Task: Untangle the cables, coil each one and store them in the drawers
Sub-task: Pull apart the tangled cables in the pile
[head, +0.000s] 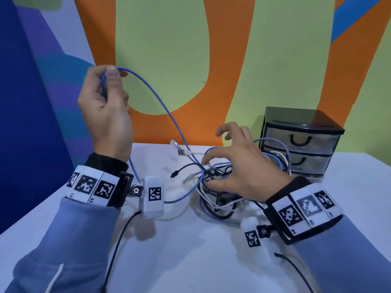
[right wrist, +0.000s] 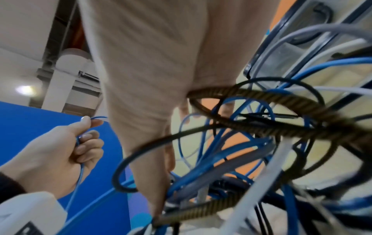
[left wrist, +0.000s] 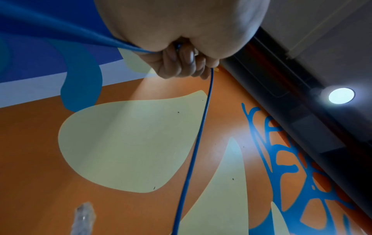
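My left hand (head: 105, 98) is raised above the table's left side and grips a thin blue cable (head: 160, 102) between thumb and curled fingers (left wrist: 181, 63). That cable arcs down to a tangle of blue, black and white cables (head: 213, 187) on the white table (head: 190, 261). My right hand (head: 234, 163) lies spread on top of the tangle with fingers mostly straight, pressing it down. In the right wrist view the tangle (right wrist: 251, 143) fills the frame, with a braided dark cable (right wrist: 281, 98) across it and the left hand (right wrist: 60, 151) holding the blue cable.
A small black drawer unit (head: 300, 142) with two closed translucent drawers stands at the back right, touching the tangle. Loose clear plugs (head: 174, 143) lie behind the pile. A colourful wall rises right behind the table.
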Action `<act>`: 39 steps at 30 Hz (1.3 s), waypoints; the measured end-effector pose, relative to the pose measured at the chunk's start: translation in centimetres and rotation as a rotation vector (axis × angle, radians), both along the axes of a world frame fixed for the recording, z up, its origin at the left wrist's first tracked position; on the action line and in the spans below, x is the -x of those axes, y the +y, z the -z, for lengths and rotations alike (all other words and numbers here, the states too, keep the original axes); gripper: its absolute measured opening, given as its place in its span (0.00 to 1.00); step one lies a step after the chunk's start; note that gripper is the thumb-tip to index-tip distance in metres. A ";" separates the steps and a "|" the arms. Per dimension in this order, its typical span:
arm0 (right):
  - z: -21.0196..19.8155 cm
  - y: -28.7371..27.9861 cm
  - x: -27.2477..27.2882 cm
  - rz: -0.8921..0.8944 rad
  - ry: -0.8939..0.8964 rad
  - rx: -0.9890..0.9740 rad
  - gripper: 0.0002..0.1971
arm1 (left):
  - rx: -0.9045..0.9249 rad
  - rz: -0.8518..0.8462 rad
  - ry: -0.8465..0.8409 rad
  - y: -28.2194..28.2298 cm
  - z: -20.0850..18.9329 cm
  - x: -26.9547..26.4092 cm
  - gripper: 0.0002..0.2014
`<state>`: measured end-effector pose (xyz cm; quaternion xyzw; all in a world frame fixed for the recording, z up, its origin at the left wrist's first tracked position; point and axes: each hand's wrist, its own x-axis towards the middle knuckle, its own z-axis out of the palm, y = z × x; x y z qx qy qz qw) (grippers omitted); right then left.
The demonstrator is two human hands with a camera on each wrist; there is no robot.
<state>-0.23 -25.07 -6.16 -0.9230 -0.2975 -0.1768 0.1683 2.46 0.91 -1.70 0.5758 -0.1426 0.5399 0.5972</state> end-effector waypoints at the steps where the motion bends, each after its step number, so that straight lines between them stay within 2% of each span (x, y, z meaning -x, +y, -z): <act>1: 0.0 0.1 0.1 -0.017 0.057 0.001 0.16 | 0.023 0.010 -0.026 0.0 -0.2 0.2 0.10; 4: 0.0 0.2 0.2 0.033 0.171 0.022 0.11 | 0.139 -0.052 -0.102 1.2 -0.5 0.1 0.10; 7: 0.1 0.4 0.1 0.129 0.157 -0.021 0.13 | 0.291 -0.134 -0.143 3.1 -0.5 -0.4 0.11; 9: 0.4 0.6 0.2 0.163 0.159 -0.054 0.17 | 0.313 -0.197 -0.066 3.9 -0.4 -0.5 0.12; 11: 0.6 0.7 0.1 0.183 0.171 -0.075 0.17 | 0.288 -0.235 0.101 3.9 -0.5 -0.4 0.12; 13: 0.7 0.6 0.2 0.191 0.203 -0.093 0.21 | 0.159 -0.278 0.345 3.7 -0.4 0.1 0.13; 15: 0.8 0.6 0.1 0.181 0.243 -0.057 0.26 | -0.129 -0.342 0.637 3.7 0.1 0.7 0.16; 18: 0.9 0.6 0.1 0.172 0.296 0.026 0.19 | -0.500 -0.462 1.014 3.6 1.1 1.0 0.14; 21: 1.0 0.6 0.2 0.161 0.325 0.009 0.11 | -0.709 -0.554 1.087 3.3 2.0 0.5 0.08; 22: 1.1 0.6 0.1 0.159 0.323 0.004 0.10 | -0.818 -0.582 1.057 3.1 2.4 0.2 0.10; 23: 1.2 0.6 0.1 0.159 0.320 -0.001 0.10 | -0.935 -0.587 1.002 2.7 2.6 -0.1 0.18; 24: 1.3 0.7 0.1 0.162 0.317 -0.008 0.09 | -1.034 -0.536 0.911 2.0 2.6 0.0 0.26; 25: 1.4 0.7 0.0 0.165 0.313 -0.015 0.10 | -1.080 -0.423 0.815 0.9 2.4 0.1 0.29; 27: 1.5 0.7 0.0 0.167 0.306 -0.020 0.10 | -1.100 -0.142 0.729 -1.6 2.0 0.7 0.24; 29: 1.4 0.7 0.0 0.164 0.300 -0.019 0.11 | -1.164 0.028 0.809 -3.7 2.4 1.0 0.15; 31: 1.5 0.5 0.0 0.161 0.294 -0.025 0.11 | -1.257 0.100 0.928 -4.4 3.1 0.9 0.10; 35: 1.6 0.4 0.0 0.160 0.267 -0.028 0.12 | -1.295 0.221 1.095 -3.9 3.2 1.2 0.22; 37: 1.5 0.5 -0.1 0.164 0.261 -0.037 0.14 | -1.309 0.315 1.127 -4.0 2.8 1.7 0.19; 39: 1.4 0.4 0.0 0.146 0.261 -0.046 0.20 | -1.350 0.359 1.108 -4.5 2.7 2.1 0.15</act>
